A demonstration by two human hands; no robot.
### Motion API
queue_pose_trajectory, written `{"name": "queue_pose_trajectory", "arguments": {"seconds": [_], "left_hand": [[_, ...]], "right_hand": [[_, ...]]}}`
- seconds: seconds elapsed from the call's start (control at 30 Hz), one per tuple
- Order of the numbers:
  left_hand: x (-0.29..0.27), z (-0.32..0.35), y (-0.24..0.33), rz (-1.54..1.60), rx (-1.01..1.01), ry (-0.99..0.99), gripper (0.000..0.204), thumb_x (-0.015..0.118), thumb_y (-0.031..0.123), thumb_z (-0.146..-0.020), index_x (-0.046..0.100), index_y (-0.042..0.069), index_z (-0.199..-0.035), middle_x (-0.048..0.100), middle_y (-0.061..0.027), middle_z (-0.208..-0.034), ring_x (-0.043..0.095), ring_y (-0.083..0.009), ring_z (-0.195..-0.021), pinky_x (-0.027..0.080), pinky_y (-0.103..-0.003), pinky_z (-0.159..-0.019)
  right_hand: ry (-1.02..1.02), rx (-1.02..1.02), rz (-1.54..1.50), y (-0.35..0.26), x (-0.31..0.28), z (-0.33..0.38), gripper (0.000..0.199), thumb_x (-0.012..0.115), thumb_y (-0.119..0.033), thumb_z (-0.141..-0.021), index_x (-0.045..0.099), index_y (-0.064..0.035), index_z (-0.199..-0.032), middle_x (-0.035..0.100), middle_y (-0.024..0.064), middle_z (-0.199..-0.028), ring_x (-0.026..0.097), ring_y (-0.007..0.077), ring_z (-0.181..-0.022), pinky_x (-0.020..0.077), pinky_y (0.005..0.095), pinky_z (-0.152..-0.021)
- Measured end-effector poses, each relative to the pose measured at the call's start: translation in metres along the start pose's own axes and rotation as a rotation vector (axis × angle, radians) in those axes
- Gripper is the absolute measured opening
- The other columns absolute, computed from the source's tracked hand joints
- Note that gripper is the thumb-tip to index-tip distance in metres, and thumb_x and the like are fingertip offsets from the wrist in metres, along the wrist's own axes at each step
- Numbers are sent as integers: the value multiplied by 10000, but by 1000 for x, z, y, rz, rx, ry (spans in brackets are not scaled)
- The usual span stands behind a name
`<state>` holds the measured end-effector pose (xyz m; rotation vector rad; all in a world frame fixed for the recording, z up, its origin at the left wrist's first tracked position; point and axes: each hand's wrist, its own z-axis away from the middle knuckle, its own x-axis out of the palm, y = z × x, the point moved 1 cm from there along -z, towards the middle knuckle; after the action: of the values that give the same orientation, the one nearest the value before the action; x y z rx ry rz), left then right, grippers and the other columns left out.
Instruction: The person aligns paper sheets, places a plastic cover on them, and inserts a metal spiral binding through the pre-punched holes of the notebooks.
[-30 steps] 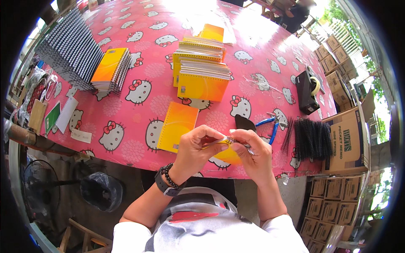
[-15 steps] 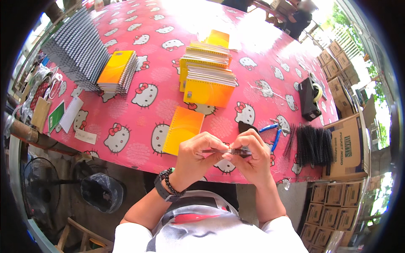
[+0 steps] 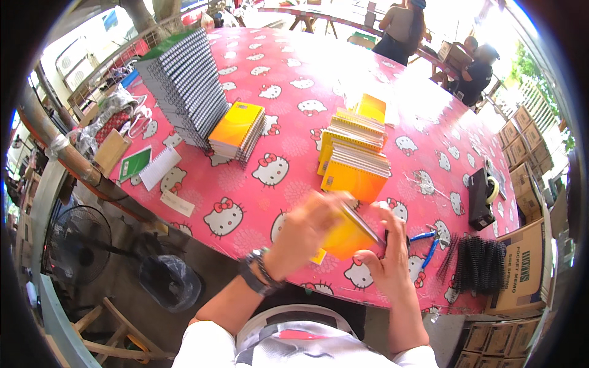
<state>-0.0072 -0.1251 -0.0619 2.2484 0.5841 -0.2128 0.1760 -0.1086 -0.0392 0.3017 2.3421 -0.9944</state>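
A small yellow-orange notepad (image 3: 345, 238) is tilted up off the table in front of me, its page edges facing up and to the right. My left hand (image 3: 310, 228), smeared by motion, grips it from its left side. Around its right end, my right hand (image 3: 391, 257) has thumb and fingers spread apart; whether they touch the notepad I cannot tell. Just right of that hand lie blue-handled pliers (image 3: 431, 245), beside a heap of black spiral coils (image 3: 481, 267). Beyond my hands stand rows of yellow notepads (image 3: 354, 178).
Tall stacks of spiral-bound notebooks (image 3: 190, 92) stand at the left, with a shorter yellow stack (image 3: 236, 132) beside them. A black tape dispenser (image 3: 480, 199) and a carton (image 3: 521, 267) are at the right. A fan (image 3: 76, 245) stands below left. Other people are at the far tables.
My left hand has taken up the yellow notepad that lay flat on the table. The dark coil piece between my fingers no longer shows. My right hand's fingers have spread. The view has shifted.
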Motion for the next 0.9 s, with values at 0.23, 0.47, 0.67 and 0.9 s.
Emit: {"name": "queue_pose_trajectory", "arguments": {"seconds": [0.23,0.47,0.67,0.9], "left_hand": [[-131,-49,-133,-57,-286,691,356,613,139,-839,501,-6,-1145,592,-81,-954,587,-166,-806,480,-278,-687],[-140,-38,-192,-719,-366,487,271,592,52,-779,584,-12,-1042,631,-186,-967,607,-326,-889,471,-382,-781],[-150,-28,-182,-904,-348,421,243,550,82,-819,610,4,-1042,613,-160,-1044,568,-296,-979,431,-368,-870],[-60,-3,-86,-669,-261,147,342,657,153,-761,590,39,-1076,596,-134,-979,536,-295,-938,416,-390,-821]], "right_hand": [[-346,124,384,53,-11,26,504,709,-320,-709,544,-130,-1146,430,153,-1285,370,349,-1192,293,474,-974],[-146,140,536,114,-24,45,290,554,34,-645,633,-103,-888,595,42,-937,474,273,-962,361,391,-818],[144,-25,472,120,-22,-1,241,595,11,-693,626,-98,-905,603,44,-906,513,255,-901,381,369,-800],[-153,-95,146,97,16,-26,292,645,-46,-701,595,-72,-988,602,67,-939,522,275,-927,419,395,-811]]}}
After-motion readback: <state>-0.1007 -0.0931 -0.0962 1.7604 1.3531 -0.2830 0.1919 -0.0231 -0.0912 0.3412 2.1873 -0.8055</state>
